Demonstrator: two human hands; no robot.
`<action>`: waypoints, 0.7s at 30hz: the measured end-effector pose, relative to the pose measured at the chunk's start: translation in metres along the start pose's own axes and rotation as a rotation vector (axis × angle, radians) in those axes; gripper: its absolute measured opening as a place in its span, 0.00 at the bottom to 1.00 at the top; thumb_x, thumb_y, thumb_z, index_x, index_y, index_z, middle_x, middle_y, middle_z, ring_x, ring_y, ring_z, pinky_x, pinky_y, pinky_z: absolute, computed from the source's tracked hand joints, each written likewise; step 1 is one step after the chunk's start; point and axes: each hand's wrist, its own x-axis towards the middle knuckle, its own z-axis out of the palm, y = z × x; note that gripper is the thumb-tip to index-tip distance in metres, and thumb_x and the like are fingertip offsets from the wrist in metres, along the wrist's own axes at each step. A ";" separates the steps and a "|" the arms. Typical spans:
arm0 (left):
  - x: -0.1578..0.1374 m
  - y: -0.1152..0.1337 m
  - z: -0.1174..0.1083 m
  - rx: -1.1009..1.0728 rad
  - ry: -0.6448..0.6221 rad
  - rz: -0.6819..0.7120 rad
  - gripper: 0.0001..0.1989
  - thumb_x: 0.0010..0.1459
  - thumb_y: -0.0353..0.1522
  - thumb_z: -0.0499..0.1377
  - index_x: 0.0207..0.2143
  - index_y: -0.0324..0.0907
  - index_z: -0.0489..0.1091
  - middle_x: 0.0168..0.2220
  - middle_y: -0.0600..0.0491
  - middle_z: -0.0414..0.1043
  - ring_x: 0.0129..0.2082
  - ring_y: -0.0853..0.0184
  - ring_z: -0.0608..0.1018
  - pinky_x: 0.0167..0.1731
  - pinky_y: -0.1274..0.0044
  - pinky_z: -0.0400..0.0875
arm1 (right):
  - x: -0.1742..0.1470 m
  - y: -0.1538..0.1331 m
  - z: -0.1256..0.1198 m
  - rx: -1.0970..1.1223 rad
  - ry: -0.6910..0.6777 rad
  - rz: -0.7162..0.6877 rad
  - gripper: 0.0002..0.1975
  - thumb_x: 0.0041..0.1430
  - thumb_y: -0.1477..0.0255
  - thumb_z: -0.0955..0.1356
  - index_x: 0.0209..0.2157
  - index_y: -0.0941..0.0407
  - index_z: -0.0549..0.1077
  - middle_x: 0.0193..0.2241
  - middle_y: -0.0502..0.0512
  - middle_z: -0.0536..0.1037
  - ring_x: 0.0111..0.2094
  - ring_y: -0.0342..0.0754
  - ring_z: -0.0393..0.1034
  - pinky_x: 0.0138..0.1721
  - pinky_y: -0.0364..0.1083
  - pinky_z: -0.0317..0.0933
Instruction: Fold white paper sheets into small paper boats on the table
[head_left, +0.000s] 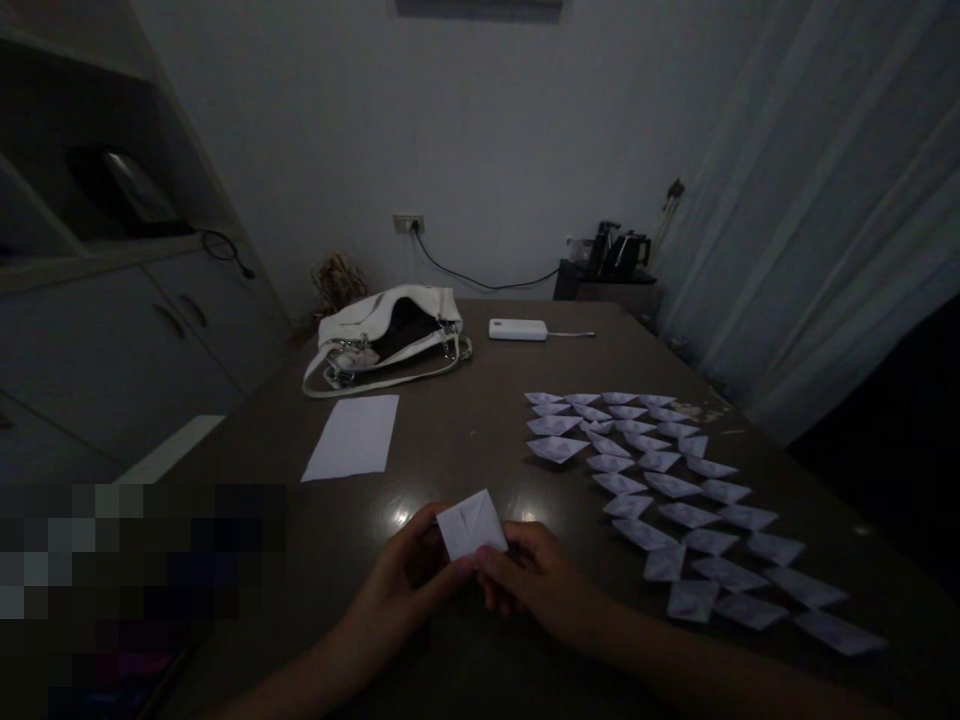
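Observation:
A small square of folded white paper [472,522] is held up over the near part of the dark table, with crease lines on its face. My left hand [412,572] grips its left and lower edge, thumb in front and fingers behind. On the right side, my right hand [534,578] pinches the lower right edge, its thumb pressed close to the left thumb. Both hands are closed on the paper. Several folded paper boats [686,515] stand in rows on the table to the right of my right hand. Flat sheets of white paper [356,437] lie beyond my left hand.
A white handbag [386,330] with straps rests at the table's far left. Near the far edge lies a white power bank [517,329] with a short cable. Behind the table is a small stand with a kettle [628,254]; cabinets [150,320] line the left and a curtain hangs right.

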 end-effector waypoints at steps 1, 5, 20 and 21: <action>0.000 0.000 0.000 0.001 0.002 0.003 0.17 0.56 0.35 0.65 0.46 0.41 0.66 0.40 0.50 0.76 0.41 0.64 0.78 0.42 0.75 0.72 | 0.000 -0.001 0.000 0.004 -0.001 0.005 0.29 0.53 0.45 0.67 0.29 0.61 0.70 0.20 0.49 0.69 0.19 0.38 0.61 0.20 0.38 0.55; 0.000 -0.002 -0.001 0.002 -0.010 0.019 0.15 0.57 0.34 0.64 0.45 0.40 0.67 0.37 0.51 0.76 0.37 0.66 0.78 0.40 0.75 0.73 | 0.000 -0.003 0.000 0.025 -0.004 0.002 0.29 0.54 0.45 0.66 0.28 0.61 0.70 0.20 0.49 0.69 0.19 0.38 0.61 0.21 0.38 0.54; 0.000 -0.002 -0.002 -0.007 0.001 0.033 0.16 0.57 0.34 0.64 0.45 0.40 0.66 0.38 0.50 0.76 0.40 0.65 0.77 0.41 0.75 0.71 | 0.001 0.002 -0.001 0.005 0.022 0.014 0.33 0.54 0.41 0.62 0.24 0.60 0.70 0.15 0.48 0.68 0.15 0.38 0.59 0.19 0.39 0.52; 0.000 -0.002 -0.002 -0.007 0.001 0.030 0.16 0.57 0.34 0.64 0.46 0.40 0.66 0.38 0.50 0.76 0.40 0.65 0.77 0.41 0.75 0.71 | 0.001 0.002 -0.001 0.008 0.020 0.019 0.33 0.54 0.41 0.62 0.24 0.60 0.70 0.15 0.48 0.68 0.15 0.38 0.59 0.19 0.39 0.52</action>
